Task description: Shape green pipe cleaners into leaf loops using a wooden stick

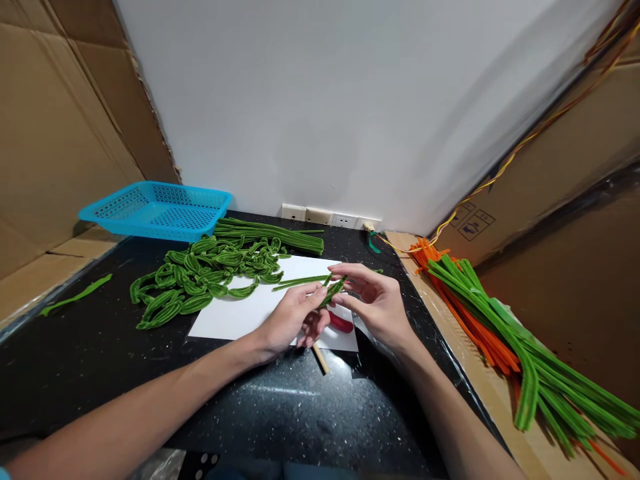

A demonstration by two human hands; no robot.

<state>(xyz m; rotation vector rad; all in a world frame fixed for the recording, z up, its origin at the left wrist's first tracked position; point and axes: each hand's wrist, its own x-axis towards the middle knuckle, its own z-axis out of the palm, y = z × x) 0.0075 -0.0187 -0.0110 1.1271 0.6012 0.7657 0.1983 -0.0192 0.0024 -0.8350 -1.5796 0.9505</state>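
Observation:
Between my hands is a green pipe cleaner (332, 291) bent into a leaf-like loop. My left hand (295, 315) pinches its lower end between thumb and fingers. The thumb and fingers of my right hand (375, 300) close around the other end. Below them lies a white sheet (227, 320), with straight green pipe cleaners (300, 281) on it, partly behind my hands. A red object (341, 322), partly hidden, shows under my right hand. From beneath my left hand a wooden stick (321, 359) sticks out toward me.
Many green leaf-shaped loops (195, 280) are heaped at the left. Behind them are a bundle of green pipe cleaners (270, 235) and a blue basket (155, 210). Green pipe cleaners (505, 327) and orange ones (470, 327) lie on cardboard at right. Wall sockets (320, 216) line the back.

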